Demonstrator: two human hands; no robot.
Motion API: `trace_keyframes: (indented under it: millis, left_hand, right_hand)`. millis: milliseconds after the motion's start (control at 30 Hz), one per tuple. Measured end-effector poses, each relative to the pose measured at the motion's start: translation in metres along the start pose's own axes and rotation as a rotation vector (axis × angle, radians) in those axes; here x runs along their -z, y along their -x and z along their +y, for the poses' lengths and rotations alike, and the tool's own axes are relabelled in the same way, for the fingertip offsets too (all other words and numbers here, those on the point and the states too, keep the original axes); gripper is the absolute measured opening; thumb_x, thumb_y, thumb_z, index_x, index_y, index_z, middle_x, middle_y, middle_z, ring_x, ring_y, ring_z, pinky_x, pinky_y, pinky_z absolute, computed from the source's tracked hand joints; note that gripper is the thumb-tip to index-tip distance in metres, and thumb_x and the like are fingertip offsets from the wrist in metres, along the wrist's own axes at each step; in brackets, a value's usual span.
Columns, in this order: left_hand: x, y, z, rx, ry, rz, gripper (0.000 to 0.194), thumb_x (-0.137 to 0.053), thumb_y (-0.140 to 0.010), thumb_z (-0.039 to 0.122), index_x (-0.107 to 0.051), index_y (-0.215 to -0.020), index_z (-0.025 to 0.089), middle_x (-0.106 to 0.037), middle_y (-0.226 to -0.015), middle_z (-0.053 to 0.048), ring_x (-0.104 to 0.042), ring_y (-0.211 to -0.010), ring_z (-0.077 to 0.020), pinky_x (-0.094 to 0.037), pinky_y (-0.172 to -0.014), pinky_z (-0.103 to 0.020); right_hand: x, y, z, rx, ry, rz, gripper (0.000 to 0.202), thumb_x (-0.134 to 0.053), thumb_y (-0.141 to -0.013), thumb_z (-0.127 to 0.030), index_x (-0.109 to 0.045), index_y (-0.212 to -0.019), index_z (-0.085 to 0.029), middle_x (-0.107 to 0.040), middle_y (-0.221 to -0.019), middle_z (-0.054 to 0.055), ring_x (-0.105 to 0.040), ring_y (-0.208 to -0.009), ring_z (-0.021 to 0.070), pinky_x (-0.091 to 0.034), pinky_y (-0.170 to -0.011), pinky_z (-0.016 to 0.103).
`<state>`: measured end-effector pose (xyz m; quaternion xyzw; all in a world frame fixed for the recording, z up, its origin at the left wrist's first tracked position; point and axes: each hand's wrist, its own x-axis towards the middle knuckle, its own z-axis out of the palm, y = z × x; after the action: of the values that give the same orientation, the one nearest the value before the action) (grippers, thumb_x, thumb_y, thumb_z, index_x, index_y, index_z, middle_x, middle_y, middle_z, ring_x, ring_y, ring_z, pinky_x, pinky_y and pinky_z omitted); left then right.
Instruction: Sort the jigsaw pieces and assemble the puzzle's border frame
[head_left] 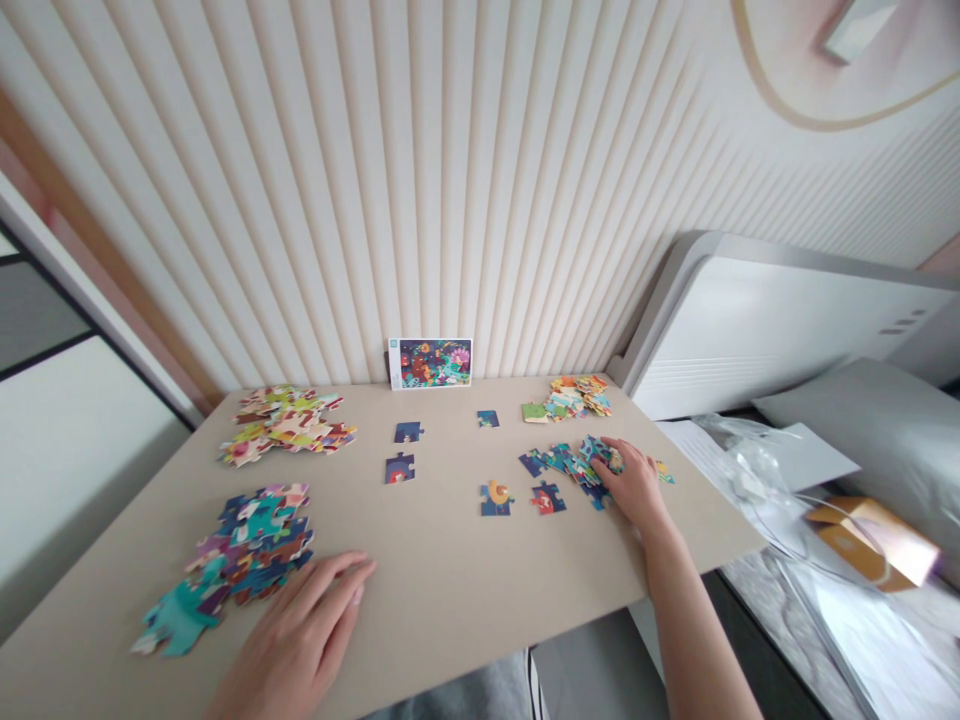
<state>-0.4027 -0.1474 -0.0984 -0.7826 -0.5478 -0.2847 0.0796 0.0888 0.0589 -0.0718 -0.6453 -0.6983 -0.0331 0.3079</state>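
Observation:
My left hand point(304, 625) lies flat on the table with its fingers stretched out, beside a pile of purple, teal and dark blue puzzle pieces point(259, 540). At the right, my right hand point(631, 482) rests on a pile of blue and teal pieces point(574, 464); its thumb and index finger are around a piece at the pile's edge. Two dark blue pieces, one point(408, 432) behind the other point(400, 468), lie left of centre. A small blue piece point(487, 419), a piece with a yellow figure point(496, 498) and one with a red figure point(548, 498) lie apart.
A picture card point(431, 363) leans against the ribbed wall at the back of the table point(435, 590). Other piles sit at the back left point(289, 425) and back right point(574, 397). Right of the table are a bed with a grey pillow point(870, 420), an orange box point(874, 540), papers and cables.

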Motion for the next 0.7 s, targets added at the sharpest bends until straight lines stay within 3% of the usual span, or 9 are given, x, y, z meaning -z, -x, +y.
trace_keyframes:
  millis: [333,533,700]
  left_hand:
    - [0.0,0.0012,0.0018,0.008,0.007,-0.029,0.031,-0.049,-0.104,0.027,-0.063,-0.132,0.027,-0.068,-0.127,-0.008,-0.064,-0.117,-0.0239,-0.052,-0.1,-0.036]
    - [-0.0012,0.0012,0.0022,0.012,0.025,-0.046,0.032,-0.049,-0.104,0.025,-0.061,-0.134,0.026,-0.066,-0.127,-0.007,-0.062,-0.12,-0.0238,-0.049,-0.103,-0.037]
    - [0.0013,-0.001,0.005,0.015,0.04,-0.028,0.03,-0.048,-0.104,0.025,-0.063,-0.131,0.026,-0.067,-0.125,-0.007,-0.063,-0.117,-0.0233,-0.05,-0.101,-0.036]
  right_hand:
    - [0.0051,-0.0029,-0.0064,-0.057,-0.186,0.071,0.047,-0.061,-0.088,-0.046,-0.066,-0.128,-0.021,-0.074,-0.119,0.012,-0.069,-0.107,0.0294,-0.05,-0.097,0.047]
    - [0.0052,-0.0022,-0.0068,-0.081,-0.178,0.094,0.042,-0.06,-0.088,-0.047,-0.071,-0.121,-0.023,-0.075,-0.121,0.011,-0.066,-0.117,0.0332,-0.047,-0.103,0.051]
    - [0.0035,-0.0037,-0.0085,-0.208,-0.455,0.164,0.055,-0.066,-0.086,-0.058,-0.07,-0.125,-0.019,-0.077,-0.098,0.01,-0.072,-0.09,0.0274,-0.055,-0.084,0.043]
